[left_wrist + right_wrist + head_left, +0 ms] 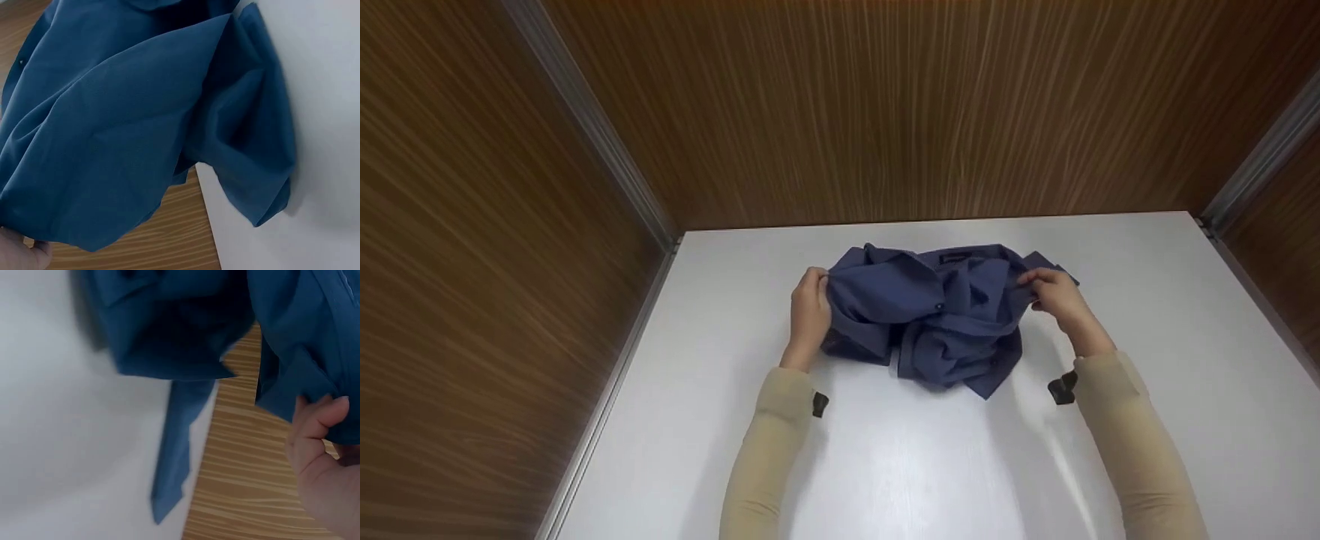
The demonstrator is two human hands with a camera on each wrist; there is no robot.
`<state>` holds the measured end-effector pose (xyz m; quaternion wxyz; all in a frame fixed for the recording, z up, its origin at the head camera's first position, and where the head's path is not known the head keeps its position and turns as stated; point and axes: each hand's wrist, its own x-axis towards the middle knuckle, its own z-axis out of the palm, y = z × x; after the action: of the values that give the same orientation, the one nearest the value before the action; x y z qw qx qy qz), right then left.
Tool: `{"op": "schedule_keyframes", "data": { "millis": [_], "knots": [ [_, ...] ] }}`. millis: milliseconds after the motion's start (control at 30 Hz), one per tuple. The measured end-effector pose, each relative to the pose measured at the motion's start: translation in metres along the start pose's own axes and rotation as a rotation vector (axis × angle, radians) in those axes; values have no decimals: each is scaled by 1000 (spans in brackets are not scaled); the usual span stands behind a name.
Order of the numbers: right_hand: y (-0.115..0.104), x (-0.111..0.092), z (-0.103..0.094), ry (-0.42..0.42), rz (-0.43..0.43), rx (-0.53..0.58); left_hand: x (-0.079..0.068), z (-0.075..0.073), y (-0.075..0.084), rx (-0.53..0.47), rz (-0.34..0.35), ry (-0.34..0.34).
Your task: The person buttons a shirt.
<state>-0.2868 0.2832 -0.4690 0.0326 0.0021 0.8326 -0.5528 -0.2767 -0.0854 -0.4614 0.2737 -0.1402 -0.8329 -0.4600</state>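
Observation:
A crumpled dark blue shirt (pixel 900 292) hangs bunched between my two hands over the white table, with small buttons and a dark label showing in its folds. My left hand (pixel 809 309) pinches the shirt's left edge; in the left wrist view only part of that hand (pixel 22 250) shows, at the lower left corner by the cloth (pixel 124 129). On the other side my right hand (pixel 1060 297) pinches the right edge between thumb and fingers. The right wrist view shows those curled fingers (pixel 320 416) at the fabric, and a narrow blue strip of cloth (pixel 177 450) trailing below.
The white table (pixel 885 465) spreads under the shirt and towards me. Brown wood-grain panels (pixel 885 112) wall it at the back and sides, joined by grey metal strips (pixel 592 120). A small black device (pixel 1063 388) sits at the right cuff, another (pixel 820 404) at the left.

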Motion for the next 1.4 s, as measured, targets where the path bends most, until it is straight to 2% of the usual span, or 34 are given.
{"op": "schedule_keyframes", "data": {
  "millis": [100,200,267,333,400,467,567,633,700,733,767,833,967,1033,1100,1200,1400],
  "knots": [
    [-23,-7,1,128,-66,27,2,-6,-1,-2,1,18],
    [-45,-14,7,240,-169,-7,2,-10,-2,29,-8,2],
    [-57,-18,13,271,-256,-70,0,-12,-4,79,-28,-38],
    [-65,-22,21,260,-347,-157,-2,-13,-4,143,-61,-98],
    [-69,-25,31,214,-426,-257,-6,-12,-6,219,-105,-190],
    [-70,-26,43,149,-464,-366,-9,-12,-7,287,-154,-310],
    [-65,-27,59,31,-468,-513,-13,-10,-8,380,-225,-562],
    [-60,-26,68,-68,-449,-562,-15,-9,-10,414,-266,-732],
    [-54,-23,74,-162,-439,-581,-17,-8,-11,431,-300,-848],
    [-51,-22,76,-197,-433,-587,-17,-7,-11,436,-308,-875],
    [-49,-21,77,-219,-428,-599,-17,-6,-11,438,-310,-880],
    [-45,-18,75,-222,-418,-631,-15,-4,-11,444,-288,-833],
    [-40,-13,67,-125,-400,-748,-7,1,-10,459,-186,-677],
    [-37,-11,62,-95,-385,-801,-1,4,-9,471,-135,-650],
    [-34,-8,57,-94,-375,-848,5,8,-8,488,-98,-663],
    [-28,-5,53,-128,-363,-872,12,16,-8,524,-48,-730],
    [-17,2,50,-251,-306,-800,14,31,-8,541,7,-874]
  ]
}}
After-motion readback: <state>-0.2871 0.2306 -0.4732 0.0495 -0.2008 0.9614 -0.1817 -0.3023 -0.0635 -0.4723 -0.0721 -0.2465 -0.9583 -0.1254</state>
